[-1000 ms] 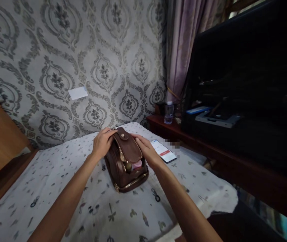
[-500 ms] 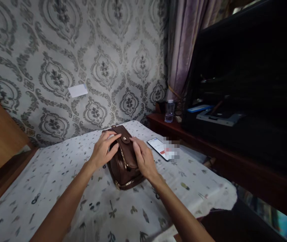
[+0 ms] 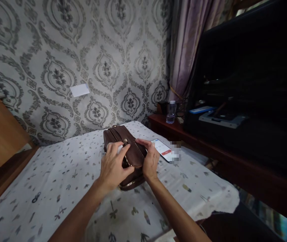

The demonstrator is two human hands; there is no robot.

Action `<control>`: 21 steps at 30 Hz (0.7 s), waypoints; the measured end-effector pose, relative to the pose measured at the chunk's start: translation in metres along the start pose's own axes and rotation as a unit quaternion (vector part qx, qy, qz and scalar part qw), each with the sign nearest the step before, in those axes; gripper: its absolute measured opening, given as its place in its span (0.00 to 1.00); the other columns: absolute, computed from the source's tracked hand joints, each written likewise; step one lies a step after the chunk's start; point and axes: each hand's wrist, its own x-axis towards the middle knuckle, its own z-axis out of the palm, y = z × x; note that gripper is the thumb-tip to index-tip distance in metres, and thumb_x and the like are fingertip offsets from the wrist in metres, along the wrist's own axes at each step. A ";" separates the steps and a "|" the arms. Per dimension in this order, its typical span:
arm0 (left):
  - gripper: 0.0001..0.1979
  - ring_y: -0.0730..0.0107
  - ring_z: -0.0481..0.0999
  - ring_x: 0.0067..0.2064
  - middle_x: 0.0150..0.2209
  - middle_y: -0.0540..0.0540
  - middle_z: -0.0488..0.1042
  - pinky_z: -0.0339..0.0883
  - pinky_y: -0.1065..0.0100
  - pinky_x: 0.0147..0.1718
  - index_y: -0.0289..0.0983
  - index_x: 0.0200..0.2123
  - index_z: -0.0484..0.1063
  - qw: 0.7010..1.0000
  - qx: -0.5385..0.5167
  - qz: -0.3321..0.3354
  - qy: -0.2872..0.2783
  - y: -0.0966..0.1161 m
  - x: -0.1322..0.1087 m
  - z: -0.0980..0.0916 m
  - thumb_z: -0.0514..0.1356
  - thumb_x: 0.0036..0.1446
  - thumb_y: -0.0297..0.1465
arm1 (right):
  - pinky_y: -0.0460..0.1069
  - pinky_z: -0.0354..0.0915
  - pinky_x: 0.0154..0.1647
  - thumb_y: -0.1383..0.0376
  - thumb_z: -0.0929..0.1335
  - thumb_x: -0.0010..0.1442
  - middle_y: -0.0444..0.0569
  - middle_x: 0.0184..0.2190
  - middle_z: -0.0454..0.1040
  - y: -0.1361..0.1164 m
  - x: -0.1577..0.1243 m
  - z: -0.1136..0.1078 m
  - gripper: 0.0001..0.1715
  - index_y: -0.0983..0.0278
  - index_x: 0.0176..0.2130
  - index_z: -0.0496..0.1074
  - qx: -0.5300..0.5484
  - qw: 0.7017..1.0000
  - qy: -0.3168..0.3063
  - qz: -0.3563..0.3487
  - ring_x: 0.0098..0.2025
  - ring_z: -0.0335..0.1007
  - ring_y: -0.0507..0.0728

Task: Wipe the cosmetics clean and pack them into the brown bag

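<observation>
A brown leather bag (image 3: 135, 154) with gold zips and a snap stud lies on the patterned white cloth in front of me. My left hand (image 3: 114, 164) is bent over its left side. The thumb and index finger curve over the zip opening, and a small white object (image 3: 120, 148) shows among the fingers; most of it is hidden. My right hand (image 3: 150, 159) grips the right side of the bag, fingers along its upper edge. Just beyond the right hand lies a phone (image 3: 164, 151) with a lit screen, partly blurred.
The cloth (image 3: 70, 178) covers the table to its wavy right edge. A water bottle (image 3: 171, 112) stands on a dark red wooden ledge (image 3: 155, 119) before a large black screen (image 3: 246, 67). Patterned wallpaper (image 3: 105, 70) is behind; a wooden panel (image 3: 2, 131) stands left.
My left hand has moved right and nearer over the zip opening, and a white object now shows in its fingers. My right hand has shifted slightly right along the bag's edge.
</observation>
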 end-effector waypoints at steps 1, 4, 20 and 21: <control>0.30 0.51 0.68 0.54 0.54 0.40 0.70 0.73 0.56 0.46 0.39 0.56 0.71 1.000 0.001 0.005 0.010 0.001 -0.002 0.001 0.68 0.48 0.29 | 0.58 0.69 0.52 0.44 0.53 0.69 0.54 0.39 0.82 0.000 0.000 0.000 0.36 0.64 0.40 0.77 0.010 1.000 0.005 0.002 0.45 0.77 0.61; 0.24 0.54 0.68 0.51 0.50 0.42 0.72 0.71 0.58 0.46 0.42 0.55 0.73 0.998 -0.012 0.029 0.046 0.001 -0.006 0.006 0.64 0.53 0.25 | 0.58 0.69 0.51 0.43 0.54 0.69 0.53 0.39 0.81 0.003 -0.001 0.000 0.35 0.64 0.40 0.76 0.042 0.999 0.019 0.005 0.45 0.77 0.60; 0.25 0.50 0.64 0.54 0.54 0.37 0.65 0.68 0.50 0.52 0.37 0.56 0.71 0.986 -0.069 0.127 0.082 -0.006 -0.019 0.005 0.64 0.56 0.39 | 0.61 0.63 0.60 0.44 0.64 0.62 0.57 0.50 0.78 -0.018 0.015 -0.011 0.28 0.62 0.41 0.79 -0.075 0.986 -0.150 0.023 0.57 0.70 0.65; 0.27 0.50 0.64 0.55 0.54 0.37 0.65 0.68 0.50 0.53 0.37 0.56 0.71 0.987 -0.065 0.125 0.082 -0.005 -0.019 0.006 0.65 0.56 0.41 | 0.62 0.61 0.62 0.43 0.63 0.63 0.58 0.52 0.76 -0.023 0.015 -0.010 0.29 0.63 0.44 0.79 -0.122 0.976 -0.179 -0.002 0.60 0.68 0.66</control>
